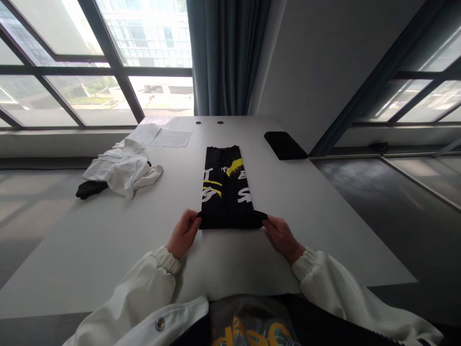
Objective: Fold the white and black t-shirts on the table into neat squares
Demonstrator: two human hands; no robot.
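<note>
A black T-shirt (225, 180) with white letters and yellow streaks lies on the table in front of me, folded into a narrow strip. Its near end is turned up into a plain black band. My left hand (185, 230) pinches the left corner of that band between thumb and fingers. At the opposite corner, my right hand (283, 235) pinches the cloth the same way. Between both hands the band is stretched straight and lies low over the table.
The white table (108, 259) carries a crumpled white garment (120, 166) and a black cloth piece (91, 189) at the left. Paper sheets (173, 139) lie behind them. A folded black cloth (286, 145) rests at the right edge. A blue curtain (226, 57) hangs behind.
</note>
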